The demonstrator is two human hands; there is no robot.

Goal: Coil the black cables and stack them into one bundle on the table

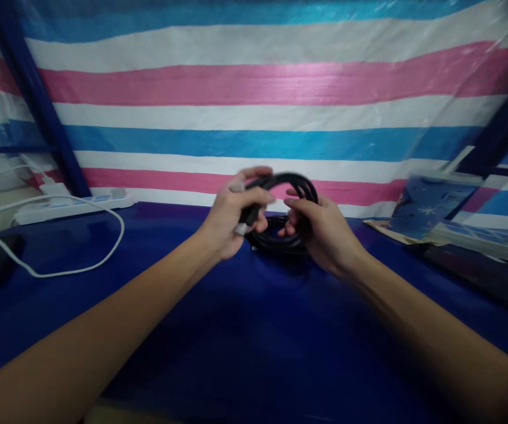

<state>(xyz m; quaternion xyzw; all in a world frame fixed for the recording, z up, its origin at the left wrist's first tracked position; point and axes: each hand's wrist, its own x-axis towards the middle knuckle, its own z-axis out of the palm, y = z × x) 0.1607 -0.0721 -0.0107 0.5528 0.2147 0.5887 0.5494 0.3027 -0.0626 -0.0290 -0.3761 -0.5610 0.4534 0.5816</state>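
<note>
Both my hands hold up a coiled black cable (296, 179) above the blue table. My left hand (231, 212) is closed around the coil's left side, where a dark plug with a pale tip (240, 228) sticks out below the fingers. The coil's right side is pinched between the thumb and curled fingers of my right hand (325, 232). Behind and under the hands, a second black coil of cable (265, 241) shows low down; whether it rests on the table or hangs just above it I cannot tell. Motion blurs the fingertips.
On the left, a white power strip (77, 206) carries a plugged-in charger, and a white cable (72, 272) loops over the blue table (236, 335). To the right stand a blue patterned container (435, 203) and a dark flat object (475, 274). A striped sheet (254, 82) hangs behind.
</note>
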